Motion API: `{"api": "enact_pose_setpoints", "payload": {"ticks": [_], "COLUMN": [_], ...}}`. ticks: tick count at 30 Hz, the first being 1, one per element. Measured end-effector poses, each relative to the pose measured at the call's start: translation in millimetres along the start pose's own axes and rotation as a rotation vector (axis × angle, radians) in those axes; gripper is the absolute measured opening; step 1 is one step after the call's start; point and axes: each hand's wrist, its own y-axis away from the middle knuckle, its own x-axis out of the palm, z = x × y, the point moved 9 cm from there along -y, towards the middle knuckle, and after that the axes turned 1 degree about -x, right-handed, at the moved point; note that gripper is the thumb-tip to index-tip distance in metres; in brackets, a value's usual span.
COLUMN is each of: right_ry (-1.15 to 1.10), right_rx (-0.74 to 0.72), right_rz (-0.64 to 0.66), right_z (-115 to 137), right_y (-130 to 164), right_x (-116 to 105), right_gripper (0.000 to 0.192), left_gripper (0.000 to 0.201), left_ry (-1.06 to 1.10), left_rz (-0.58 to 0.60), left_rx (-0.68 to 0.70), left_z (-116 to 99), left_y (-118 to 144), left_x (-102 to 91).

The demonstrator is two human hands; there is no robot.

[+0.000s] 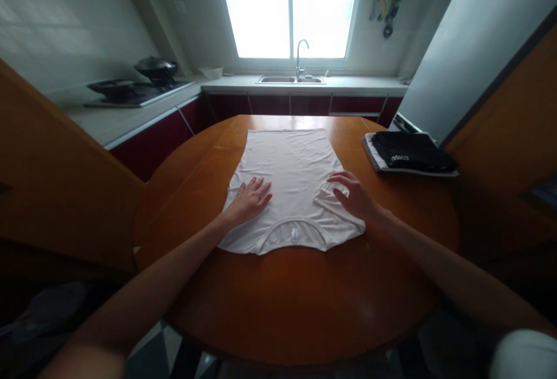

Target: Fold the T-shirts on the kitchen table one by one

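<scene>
"Lying flat before you, is that the white shirt (287,164)?"

"Yes. It is spread on the wooden counter (300,303), with its neckline (293,220) towards you and its bottom hem (287,131) on the far side. A small label (295,233) shows inside the neckline."

"And your left hand (249,199), how is it placed?"

"You rest it on the left part of the shirt, palm down. The fingers of this grip are spread apart and lie along the cloth."

"How is your right hand (354,196)?"

"You have it at the right side of the shirt, beside some wrinkled folds (326,200). Its fingers are curved, and in this grip the thumb stands apart from the forefinger. Whether the fingertips touch the cloth, I cannot tell."

"Which things are around you?"

"To your right, on the same counter, you have a black folded garment (413,148) with pale lettering, lying upon a white folded cloth (375,159). Beyond the far edge, you can see a sink (278,79) with a curved tap (299,57), below a bright window (261,13). Farther away, on your left side, the stove (143,94) carries 2 dark pans (155,68)."
</scene>
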Motion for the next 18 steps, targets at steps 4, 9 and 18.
{"api": "enact_pose_setpoints", "payload": {"ticks": [4,9,18], "right_ry": [0.108,0.186,0.347], "right_rx": [-0.019,0.046,0.191], "right_rz": [0.193,0.237,0.252], "right_z": [13,7,-17], "right_y": [49,90,115], "right_x": [0,-11,-1], "right_gripper": [0.037,0.053,0.073], "left_gripper": [0.059,0.06,0.061], "left_ry": [0.002,-0.006,0.002], "left_rz": [-0.005,-0.003,0.009], "left_rx": [-0.004,0.0,-0.005], "left_z": [1,4,3], "left_y": [-1,-4,-4], "left_x": [1.8,6.6,4.8]}}
